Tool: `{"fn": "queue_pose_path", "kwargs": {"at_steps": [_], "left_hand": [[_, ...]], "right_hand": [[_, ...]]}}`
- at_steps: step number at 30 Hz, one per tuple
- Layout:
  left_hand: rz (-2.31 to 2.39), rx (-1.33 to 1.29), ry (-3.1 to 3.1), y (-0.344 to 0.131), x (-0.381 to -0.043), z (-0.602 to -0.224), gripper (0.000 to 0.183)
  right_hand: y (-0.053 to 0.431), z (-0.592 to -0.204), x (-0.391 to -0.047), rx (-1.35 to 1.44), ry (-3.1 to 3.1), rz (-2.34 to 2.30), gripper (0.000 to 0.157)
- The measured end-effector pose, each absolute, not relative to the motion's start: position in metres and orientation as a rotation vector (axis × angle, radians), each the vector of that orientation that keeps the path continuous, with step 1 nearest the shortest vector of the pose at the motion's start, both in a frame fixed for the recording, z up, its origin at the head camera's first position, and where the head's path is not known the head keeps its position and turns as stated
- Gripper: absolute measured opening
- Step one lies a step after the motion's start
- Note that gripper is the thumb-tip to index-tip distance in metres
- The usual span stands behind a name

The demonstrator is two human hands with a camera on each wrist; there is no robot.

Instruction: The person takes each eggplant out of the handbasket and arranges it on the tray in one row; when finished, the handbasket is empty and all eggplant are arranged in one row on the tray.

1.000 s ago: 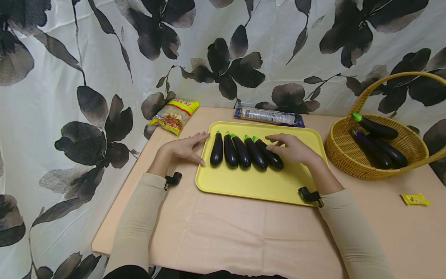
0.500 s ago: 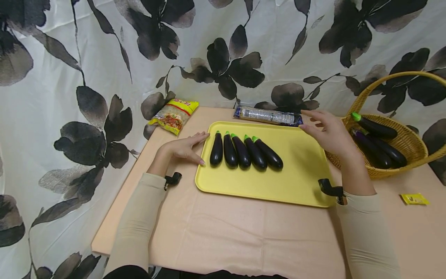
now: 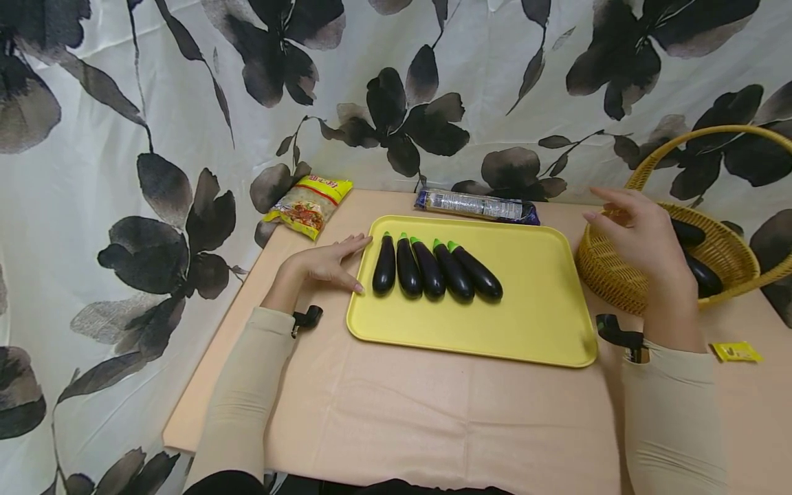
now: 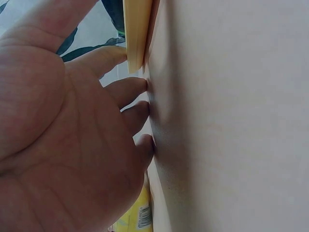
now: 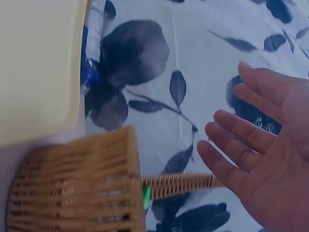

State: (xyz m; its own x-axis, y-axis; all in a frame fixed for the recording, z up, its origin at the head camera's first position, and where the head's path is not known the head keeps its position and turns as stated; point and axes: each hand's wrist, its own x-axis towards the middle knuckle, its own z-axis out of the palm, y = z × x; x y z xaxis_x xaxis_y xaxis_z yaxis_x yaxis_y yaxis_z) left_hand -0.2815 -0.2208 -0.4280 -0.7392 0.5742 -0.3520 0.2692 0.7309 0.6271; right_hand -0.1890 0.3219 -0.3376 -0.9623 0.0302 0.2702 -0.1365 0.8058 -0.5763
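Several dark purple eggplants (image 3: 432, 268) with green tips lie side by side on the left half of a yellow tray (image 3: 526, 330). My left hand (image 3: 322, 265) touches the tray's left edge, thumb and fingers spread; in the left wrist view its fingertips (image 4: 140, 112) meet the table beside the tray. My right hand (image 3: 643, 237) is over the left rim of a wicker basket (image 3: 609, 275), fingers loosely bent and holding nothing. Partly hidden behind that hand, more eggplants (image 3: 704, 275) lie in the basket. In the right wrist view the basket (image 5: 77, 188) is below the open right hand (image 5: 256, 145).
A yellow food bag (image 3: 312, 205) lies at the table's back left corner. Behind the tray is a long blue packet (image 3: 476, 206). A small yellow sachet (image 3: 736, 353) lies at right, near the right wrist. The basket's tall handle (image 3: 711, 134) arches over it.
My right hand has left the rightmost eggplant on the tray and moved right, over the basket's left rim. The left hand stays at the tray's edge.
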Motion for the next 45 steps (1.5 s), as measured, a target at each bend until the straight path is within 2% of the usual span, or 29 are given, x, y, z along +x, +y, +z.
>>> {"fn": "queue_pose_path", "kwargs": {"at_steps": [22, 45], "left_hand": [[0.722, 0.679, 2.419, -0.222, -0.283, -0.431, 0.13], [0.719, 0.66, 2.409, -0.221, -0.281, -0.428, 0.129]], "right_hand": [[0.379, -0.36, -0.192, -0.102, -2.756, 0.823, 0.057], [0.413, -0.39, -0.195, -0.202, -2.912, 0.805, 0.066]]}}
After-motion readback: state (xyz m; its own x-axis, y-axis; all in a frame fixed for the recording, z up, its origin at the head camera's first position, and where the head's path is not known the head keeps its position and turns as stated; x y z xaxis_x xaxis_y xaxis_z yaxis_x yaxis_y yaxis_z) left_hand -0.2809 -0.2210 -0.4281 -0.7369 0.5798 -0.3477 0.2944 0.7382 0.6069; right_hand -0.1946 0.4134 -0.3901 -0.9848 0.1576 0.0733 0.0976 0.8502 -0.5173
